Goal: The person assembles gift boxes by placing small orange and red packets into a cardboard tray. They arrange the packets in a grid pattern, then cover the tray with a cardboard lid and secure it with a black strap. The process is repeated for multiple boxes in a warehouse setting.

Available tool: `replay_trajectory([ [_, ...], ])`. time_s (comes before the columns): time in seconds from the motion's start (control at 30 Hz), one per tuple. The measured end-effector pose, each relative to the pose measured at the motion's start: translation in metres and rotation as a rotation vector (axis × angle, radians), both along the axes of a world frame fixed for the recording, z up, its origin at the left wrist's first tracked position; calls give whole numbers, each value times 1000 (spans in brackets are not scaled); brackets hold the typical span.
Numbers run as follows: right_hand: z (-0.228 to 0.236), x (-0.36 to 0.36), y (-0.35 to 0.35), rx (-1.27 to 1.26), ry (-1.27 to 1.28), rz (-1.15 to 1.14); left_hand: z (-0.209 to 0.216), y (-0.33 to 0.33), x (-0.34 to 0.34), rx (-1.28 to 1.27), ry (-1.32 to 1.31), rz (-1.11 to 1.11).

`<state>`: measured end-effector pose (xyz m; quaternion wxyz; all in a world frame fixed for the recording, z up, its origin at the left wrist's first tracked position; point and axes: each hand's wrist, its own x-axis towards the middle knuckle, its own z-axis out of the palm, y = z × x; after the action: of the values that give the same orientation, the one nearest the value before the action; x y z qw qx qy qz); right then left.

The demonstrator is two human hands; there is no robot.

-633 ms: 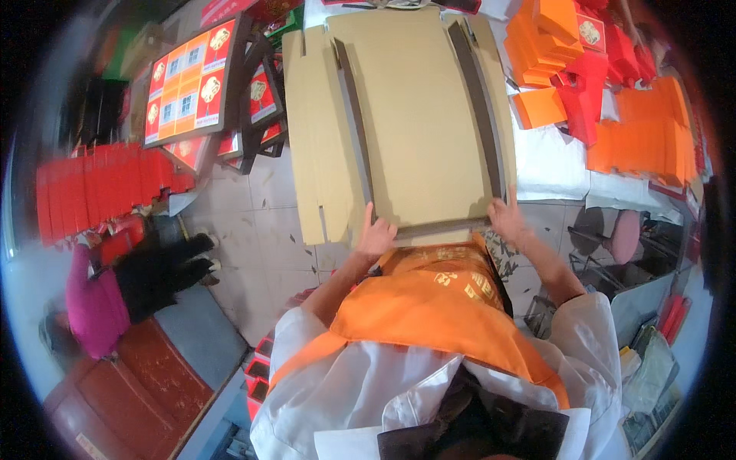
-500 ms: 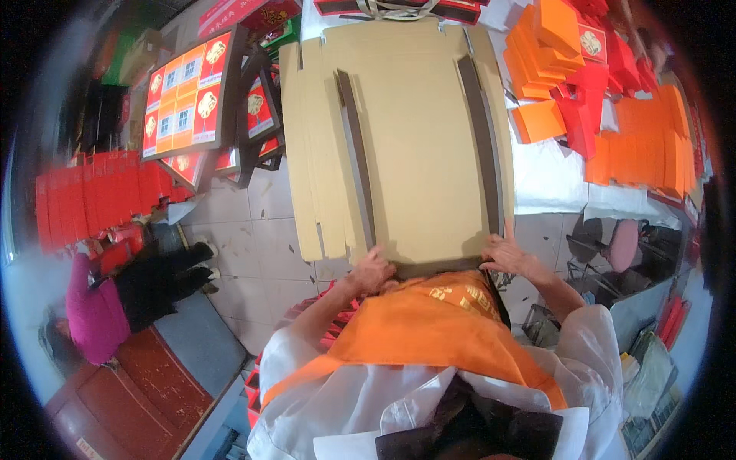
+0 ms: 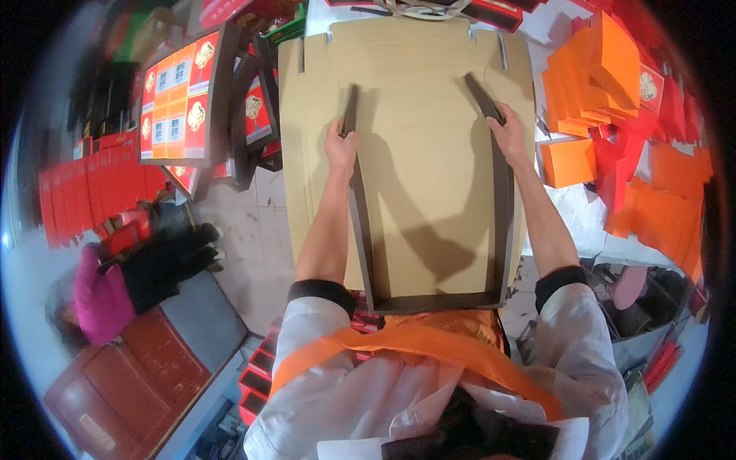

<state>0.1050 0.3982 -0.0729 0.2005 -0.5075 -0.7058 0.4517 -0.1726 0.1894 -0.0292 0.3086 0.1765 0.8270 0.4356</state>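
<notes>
A dark brown three-sided cardboard frame (image 3: 437, 302) stands on a flat tan cardboard sheet (image 3: 422, 115), its closed side toward my body and its far side open. My left hand (image 3: 341, 147) is closed round the left side strip near its far end. On the right side strip, my right hand (image 3: 508, 136) grips at about the same distance out, fingers wrapped over the strip. Both strips run lengthwise between my forearms, and their far tips stick out past my hands, leaning slightly.
Stacked trays of red and orange boxes (image 3: 176, 103) stand at the left. Orange boxes (image 3: 571, 162) and red ones pile up at the right on white sheeting. A person in a magenta top (image 3: 106, 303) is at the far left, beside a reddish-brown wooden surface (image 3: 126, 383).
Both hands have moved away from my body, from the frame's near corners to the far ends of its side strips. The frame has shifted toward me, and its far ends now lean.
</notes>
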Motion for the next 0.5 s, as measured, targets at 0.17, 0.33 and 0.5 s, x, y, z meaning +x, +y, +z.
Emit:
replay_trajectory([
  [0.17, 49, 10, 4, -255, 100, 385, 1, -27, -2, 59, -269, -95],
  [0.33, 30, 13, 5, -243, 82, 271, 3, -16, 3, 65, -168, -103],
  [0.5, 30, -5, -17, 57, 93, 122, -6, -18, 10, 34, 141, -40],
])
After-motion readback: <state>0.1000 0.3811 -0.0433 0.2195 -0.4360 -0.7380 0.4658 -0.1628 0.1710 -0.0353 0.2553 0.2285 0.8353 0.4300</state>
